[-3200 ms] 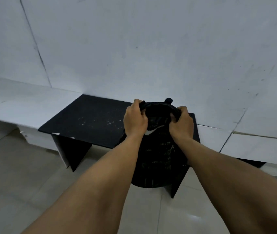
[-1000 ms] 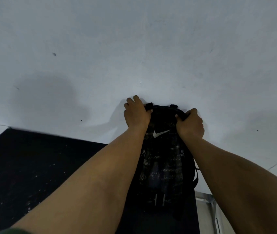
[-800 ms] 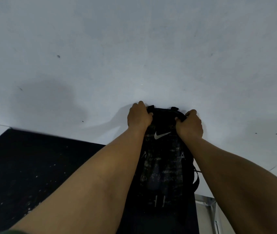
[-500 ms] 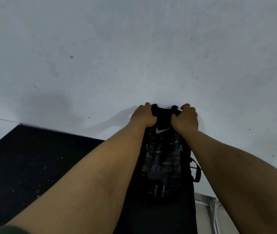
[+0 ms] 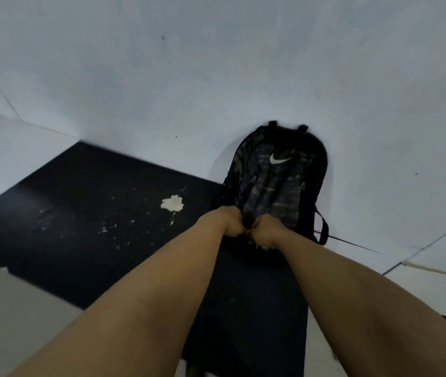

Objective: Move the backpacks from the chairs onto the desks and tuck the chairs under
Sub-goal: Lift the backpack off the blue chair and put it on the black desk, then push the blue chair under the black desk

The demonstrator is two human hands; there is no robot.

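On the black desk, against the wall: a black fabric backpack (image 5: pixel 276 183) with a white swoosh logo and a faint pale printed pattern stands upright, its back leaning on the pale wall (image 5: pixel 216 63).
Backpack position: it sits at the far right part of the black flat desk top (image 5: pixel 80 213), its two top loops touching the wall and a side strap hanging off its right edge.
Left hand (image 5: pixel 231 223): fingers curled into a fist at the lower front of the backpack, gripping the fabric or a small fitting there; exactly what it pinches is too dark to tell.
Right hand (image 5: pixel 264 234): also curled tight, just beside the left hand and almost knuckle to knuckle with it, gripping the same lower front edge of the backpack.
Forearms: both bare, reaching forward from the bottom of the view and converging at the base of the backpack.
Desk surface: matt black, speckled with white flecks, with one larger white splotch (image 5: pixel 172 204) left of the backpack and well apart from the hands.
Surroundings: pale wall panels with thin dark seams behind and to the right; pale floor (image 5: pixel 12 308) shows at lower left.
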